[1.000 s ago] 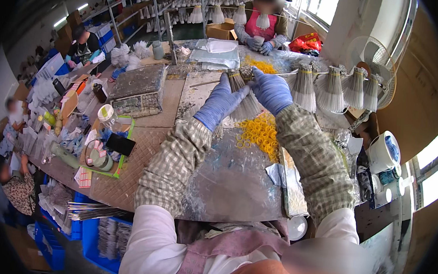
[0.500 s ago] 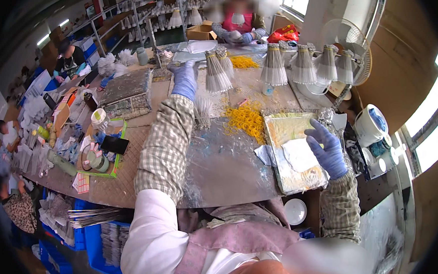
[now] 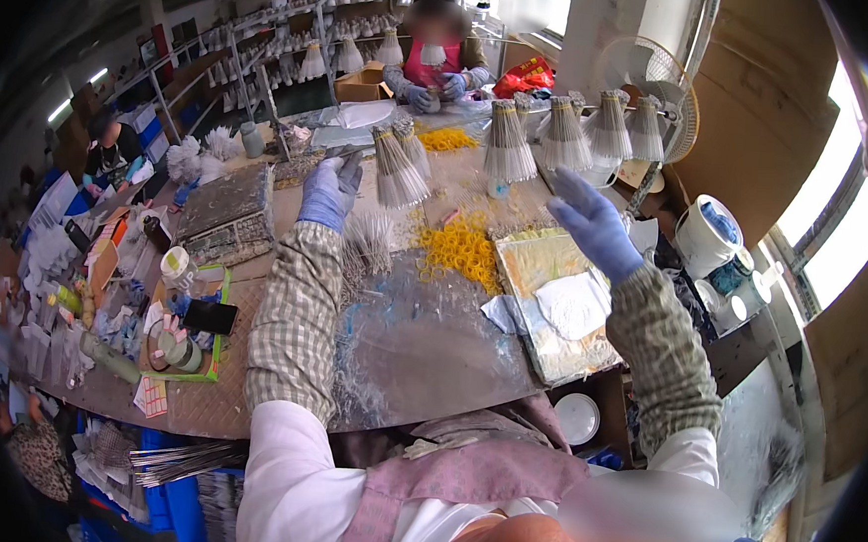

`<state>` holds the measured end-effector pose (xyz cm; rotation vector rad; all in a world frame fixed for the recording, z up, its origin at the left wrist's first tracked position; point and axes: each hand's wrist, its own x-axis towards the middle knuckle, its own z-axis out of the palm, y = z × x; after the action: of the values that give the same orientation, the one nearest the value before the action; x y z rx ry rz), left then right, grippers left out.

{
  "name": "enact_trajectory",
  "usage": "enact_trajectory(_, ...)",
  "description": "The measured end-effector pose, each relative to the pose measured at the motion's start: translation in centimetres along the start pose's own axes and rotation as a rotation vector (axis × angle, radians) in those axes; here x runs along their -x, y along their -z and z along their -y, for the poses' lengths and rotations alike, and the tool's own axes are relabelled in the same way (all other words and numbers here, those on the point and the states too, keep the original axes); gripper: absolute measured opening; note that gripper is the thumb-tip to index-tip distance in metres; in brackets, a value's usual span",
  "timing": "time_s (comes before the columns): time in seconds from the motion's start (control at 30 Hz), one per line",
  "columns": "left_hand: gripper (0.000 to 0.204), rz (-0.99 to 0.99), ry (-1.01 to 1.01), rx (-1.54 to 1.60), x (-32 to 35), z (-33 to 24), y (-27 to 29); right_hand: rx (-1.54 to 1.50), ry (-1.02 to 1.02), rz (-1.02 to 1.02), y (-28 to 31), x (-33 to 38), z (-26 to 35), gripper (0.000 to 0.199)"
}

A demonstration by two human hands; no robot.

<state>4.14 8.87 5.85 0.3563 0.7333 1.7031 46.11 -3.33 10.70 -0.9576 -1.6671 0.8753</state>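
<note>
My left hand (image 3: pixel 329 193), in a blue glove, is raised over the far left of the table. Its fingers point away from me, look loosely apart, and show nothing clearly held. Just right of it hangs a bundle of thin white-tipped rods (image 3: pixel 397 172), tied near the top with a yellow band. My right hand (image 3: pixel 596 224), also blue-gloved, is open with fingers stretched out, above the far edge of a stained tray (image 3: pixel 578 354). Beyond it hang more such bundles (image 3: pixel 565 138) in a row. A white cloth (image 3: pixel 573 305) lies on the tray.
Yellow rubber bands (image 3: pixel 460 251) are heaped mid-table, beside loose thin rods (image 3: pixel 367 242). A phone (image 3: pixel 211 317) and jars crowd the left. A white bucket (image 3: pixel 707 234) and a fan (image 3: pixel 653 96) stand right. A co-worker (image 3: pixel 437 58) sits across the table.
My right hand has moved away from me and leftward, from beside the tray toward the hanging bundles. My left hand stays beside the nearest bundle. The whole view has shifted slightly.
</note>
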Motion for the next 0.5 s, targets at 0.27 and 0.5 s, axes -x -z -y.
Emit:
enact_trajectory(0.27, 0.03, 0.046, 0.018, 0.065, 2.5, -0.7, 0.2, 0.693, -0.077, -0.068, -1.5, -16.1, -2.0, 0.092)
enact_trajectory(0.5, 0.031, 0.03, -0.049, 0.054, 2.4, -0.6, 0.2, 0.694, -0.003, -0.131, -1.9, -18.1, -4.2, 0.085)
